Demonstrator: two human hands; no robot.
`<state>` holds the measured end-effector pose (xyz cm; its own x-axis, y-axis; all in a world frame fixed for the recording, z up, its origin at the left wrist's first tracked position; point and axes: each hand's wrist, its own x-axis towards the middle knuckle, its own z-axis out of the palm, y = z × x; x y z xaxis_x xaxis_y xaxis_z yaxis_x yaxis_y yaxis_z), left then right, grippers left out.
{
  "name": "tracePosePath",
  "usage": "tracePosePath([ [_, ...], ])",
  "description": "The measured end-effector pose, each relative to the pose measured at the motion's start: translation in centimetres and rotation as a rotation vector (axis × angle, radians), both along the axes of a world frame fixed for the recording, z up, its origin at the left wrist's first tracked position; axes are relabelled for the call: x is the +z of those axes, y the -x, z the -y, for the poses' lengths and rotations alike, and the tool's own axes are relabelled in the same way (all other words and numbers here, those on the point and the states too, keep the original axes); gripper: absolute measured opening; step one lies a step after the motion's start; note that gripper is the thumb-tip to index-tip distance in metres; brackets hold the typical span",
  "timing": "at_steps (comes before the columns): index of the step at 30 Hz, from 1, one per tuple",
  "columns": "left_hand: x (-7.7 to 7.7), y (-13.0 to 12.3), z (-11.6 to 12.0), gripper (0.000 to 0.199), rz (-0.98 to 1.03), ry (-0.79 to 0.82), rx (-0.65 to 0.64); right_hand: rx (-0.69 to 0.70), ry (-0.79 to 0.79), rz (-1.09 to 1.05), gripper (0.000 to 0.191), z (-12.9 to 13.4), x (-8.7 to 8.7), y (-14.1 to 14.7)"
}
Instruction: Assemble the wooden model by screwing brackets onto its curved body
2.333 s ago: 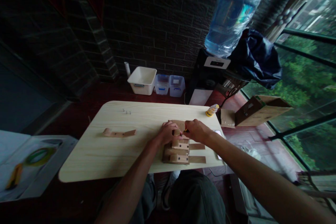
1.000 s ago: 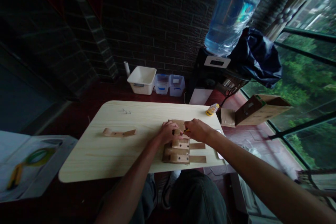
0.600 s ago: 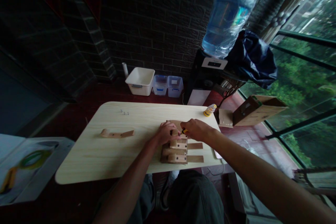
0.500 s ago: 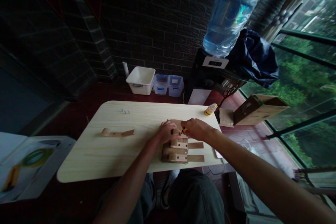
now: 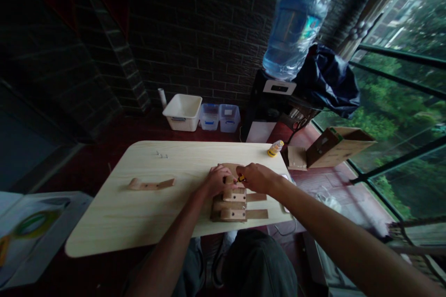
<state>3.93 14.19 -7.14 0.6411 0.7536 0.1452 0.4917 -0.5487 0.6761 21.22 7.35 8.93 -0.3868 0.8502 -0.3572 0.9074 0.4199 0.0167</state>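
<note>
A wooden assembly [image 5: 229, 205] made of several pieces, with dark round holes or screw heads in its blocks, lies on the pale table [image 5: 118, 222]. Two flat wooden strips [image 5: 257, 214] stick out from its right side. My left hand [image 5: 218, 179] grips a small wooden block [image 5: 229, 180] at the far part of the assembly. Just right of it, my right hand [image 5: 253, 176] is closed around a yellow and black tool [image 5: 241, 178], its tip against the block. A separate wooden piece [image 5: 151, 185] lies on the left, with several small screws [image 5: 162, 155] behind it.
At the table's far right corner stands a clear bottle with a yellow base [image 5: 275, 148]. A white device [image 5: 285, 177] lies by the right edge. Beyond are bins [image 5: 183, 113], a water dispenser [image 5: 275, 102] and a cardboard box [image 5: 327, 148]. An open white case [image 5: 38, 232] is at the left.
The view has shifted slightly, so the table appears lower and further left. Both hands stay at the same block, and the right hand's grip on the tool looks slightly turned.
</note>
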Motion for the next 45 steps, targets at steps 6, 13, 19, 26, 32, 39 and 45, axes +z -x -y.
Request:
tracePosePath([
  [6, 0.6, -0.1, 0.2, 0.019, 0.006, 0.008, 0.014, -0.020, -0.019, 0.033, 0.030, -0.2, 0.1, 0.2],
  [13, 0.2, 0.0, 0.2, 0.020, 0.010, 0.017, 0.011, -0.070, -0.011, 0.014, 0.035, -0.7, -0.8, -0.2],
  [19, 0.2, 0.1, 0.2, 0.020, -0.005, 0.006, 0.006, -0.001, 0.006, -0.024, 0.032, -0.5, -0.2, -0.4],
  [26, -0.3, 0.3, 0.0, 0.018, 0.003, -0.013, -0.009, -0.068, -0.002, 0.000, 0.032, -0.9, -1.3, 0.0],
  [32, -0.6, 0.2, 0.0, 0.019, 0.015, -0.028, 0.000, -0.190, -0.047, -0.028, 0.033, -0.7, -2.1, 0.0],
  [39, -0.3, 0.0, 0.1, 0.023, 0.042, -0.013, 0.004, -0.030, -0.021, -0.028, 0.027, 0.4, 0.0, -0.1],
  [45, -0.3, 0.1, 0.0, 0.028, 0.031, -0.017, 0.003, 0.001, -0.023, 0.044, 0.028, 0.1, 0.5, 0.7],
])
